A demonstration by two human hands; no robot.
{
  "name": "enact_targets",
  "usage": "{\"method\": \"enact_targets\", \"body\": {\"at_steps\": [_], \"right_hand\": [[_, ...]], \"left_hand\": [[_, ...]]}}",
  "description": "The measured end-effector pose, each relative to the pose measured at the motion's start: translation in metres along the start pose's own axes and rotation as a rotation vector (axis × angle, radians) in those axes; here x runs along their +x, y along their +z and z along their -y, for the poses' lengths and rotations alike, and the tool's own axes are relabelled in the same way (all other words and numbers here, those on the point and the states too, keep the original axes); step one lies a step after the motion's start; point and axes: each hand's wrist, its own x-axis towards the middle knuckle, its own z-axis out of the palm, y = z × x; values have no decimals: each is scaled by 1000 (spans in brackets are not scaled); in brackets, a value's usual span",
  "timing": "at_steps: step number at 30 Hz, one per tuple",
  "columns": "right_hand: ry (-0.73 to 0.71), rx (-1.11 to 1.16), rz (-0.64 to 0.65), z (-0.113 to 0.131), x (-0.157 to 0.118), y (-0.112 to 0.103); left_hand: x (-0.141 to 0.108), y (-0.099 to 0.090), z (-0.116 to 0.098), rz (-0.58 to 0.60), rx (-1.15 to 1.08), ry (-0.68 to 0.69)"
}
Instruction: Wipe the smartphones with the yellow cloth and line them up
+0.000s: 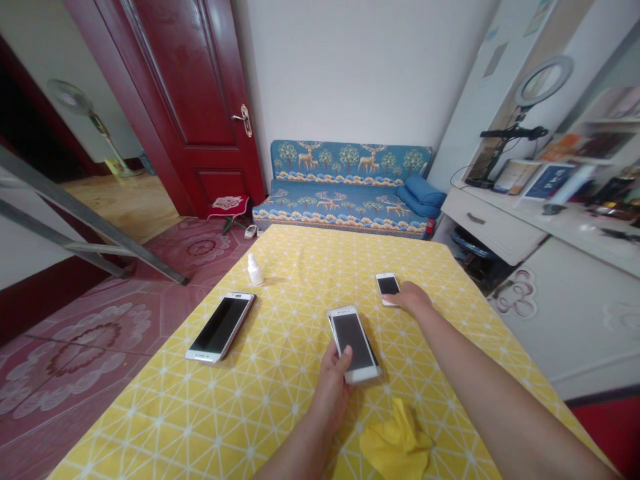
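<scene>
left hand (329, 393): thumb on screen, other fingers under, pinching white phone (353, 341) | right hand (413, 298): fingers pressed together, tips touching small phone (388, 287) | near: yellow rag (395, 443), bottle (255, 272), big phone (220, 327), on tablecloth (320, 267)

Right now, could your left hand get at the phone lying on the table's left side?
Probably yes: the phone lies nearby on the yellow tablecloth, nothing in between, though the left hand holds a white phone and would likely set it down first.
</scene>
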Motion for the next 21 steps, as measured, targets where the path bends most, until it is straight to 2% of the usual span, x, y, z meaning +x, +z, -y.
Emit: {"method": "enact_targets", "body": {"at_steps": [4, 8, 10, 13, 15, 21], "right_hand": [[-31, 254, 48, -11, -33, 4], [-114, 543, 144, -13, -98, 15], [-169, 676, 235, -12, -132, 20], [-179, 1005, 462, -7, -172, 29], [-175, 1052, 485, -2, -187, 36], [-207, 879, 350, 5, -196, 49]], "left_hand": [[1, 0, 0, -4, -12, -11], [-1, 4, -4, -11, -36, -15], [-4, 6, -6, 29, -31, -6], [-6, 7, -7, 119, -27, 2], [-7, 6, -6, 157, -42, -1], [-5, 7, -3, 152, -68, 15]]}}
